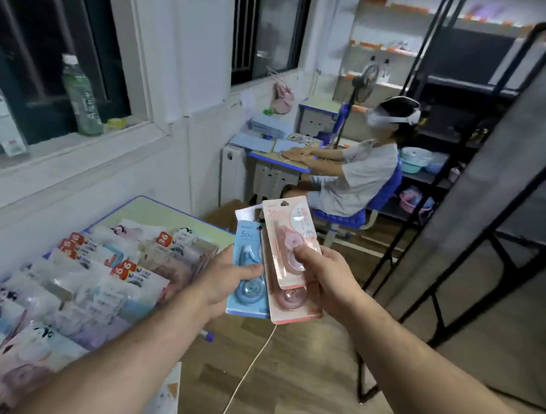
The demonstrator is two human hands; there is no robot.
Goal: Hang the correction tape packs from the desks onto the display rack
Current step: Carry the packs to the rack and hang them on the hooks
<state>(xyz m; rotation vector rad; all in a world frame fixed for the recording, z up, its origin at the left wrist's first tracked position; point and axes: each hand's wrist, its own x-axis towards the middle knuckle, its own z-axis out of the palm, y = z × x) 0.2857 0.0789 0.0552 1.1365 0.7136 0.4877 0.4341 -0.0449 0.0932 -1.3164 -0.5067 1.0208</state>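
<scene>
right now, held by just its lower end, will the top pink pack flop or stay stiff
Probably stiff: the pink pack stands straight above the right hand pinching its lower part, no sag. Likely light, since a thumb pinch carries it. Its glossy bubble may slip.

The left hand and right hand are bare. The left forearm and right forearm are bare too, uncovered all the way to the lower edge of the view. The fingers are thick; the soft picture hides any finer marks.
</scene>
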